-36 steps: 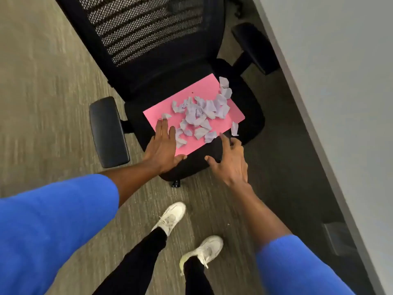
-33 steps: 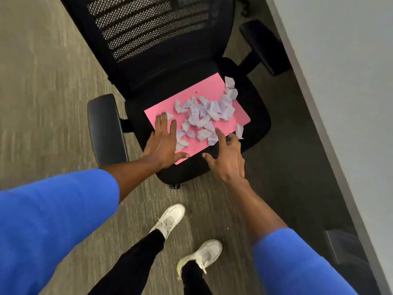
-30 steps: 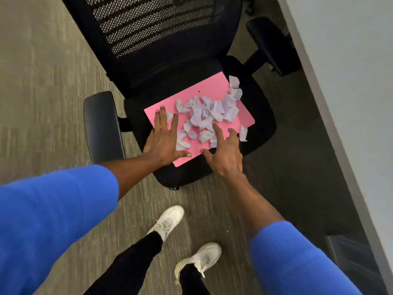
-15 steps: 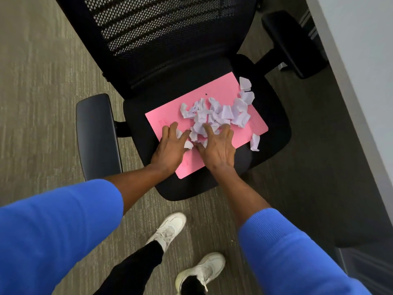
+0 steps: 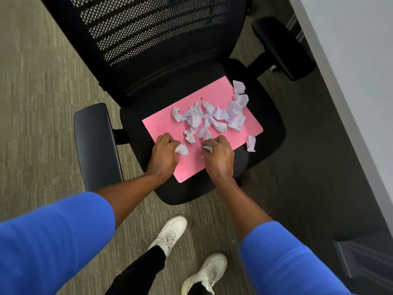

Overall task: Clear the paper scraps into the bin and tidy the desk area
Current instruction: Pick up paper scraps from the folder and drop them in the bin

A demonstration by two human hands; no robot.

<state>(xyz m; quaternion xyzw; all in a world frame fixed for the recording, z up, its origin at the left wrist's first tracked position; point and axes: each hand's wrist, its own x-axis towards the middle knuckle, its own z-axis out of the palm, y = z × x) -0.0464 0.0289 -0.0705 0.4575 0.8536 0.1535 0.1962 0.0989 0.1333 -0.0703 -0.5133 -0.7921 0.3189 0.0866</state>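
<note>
Several pale lilac paper scraps (image 5: pixel 212 119) lie heaped on a pink folder (image 5: pixel 161 129) that rests on the seat of a black office chair (image 5: pixel 270 124). My left hand (image 5: pixel 163 155) is curled on the folder's near left part, fingers closed around a crumpled scrap (image 5: pixel 182 149). My right hand (image 5: pixel 219 155) is beside it, fingers closed over another scrap (image 5: pixel 207 148). One scrap (image 5: pixel 251 143) lies off the folder's right edge on the seat, and two more (image 5: pixel 239 87) sit at its far right corner.
The chair has a mesh backrest (image 5: pixel 148 33) and two armrests, left (image 5: pixel 95 145) and right (image 5: pixel 282 47). A grey desk surface (image 5: pixel 361 71) runs along the right. A dark bin-like box (image 5: pixel 365 260) stands at lower right. My white shoes (image 5: pixel 170 233) stand on the carpet.
Both hands went from flat with spread fingers on the folder to curled fists, pulling back toward me and gathering scraps. The view has moved closer to the chair.
</note>
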